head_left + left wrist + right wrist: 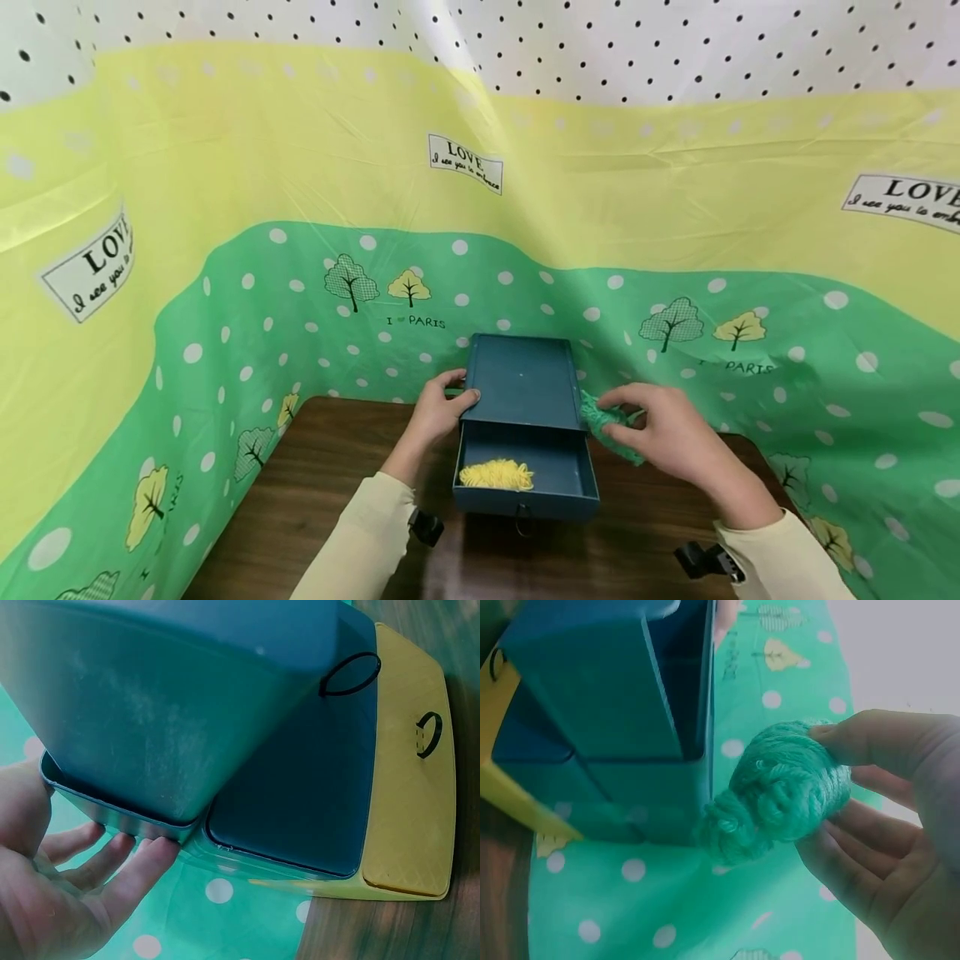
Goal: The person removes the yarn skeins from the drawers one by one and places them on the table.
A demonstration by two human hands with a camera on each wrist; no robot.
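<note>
Green yarn bundle [784, 791], judged soft, light and best pinched around its middle, is gripped by the right hand [675, 437] beside the drawer box [525, 387], steadied by the open-fingered left hand [438, 408].

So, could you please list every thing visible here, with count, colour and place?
drawer box: 1, dark blue, on table, top drawer pulled open
yellow yarn: 1 bundle, inside open drawer
green yarn: 1 bundle, right of box
yellow drawer: 1, lowest in box
table: 1, dark brown wood
cloth: 1, yellow and green, dotted, behind table
left hand: touches box's left side
right hand: holds green yarn
</note>
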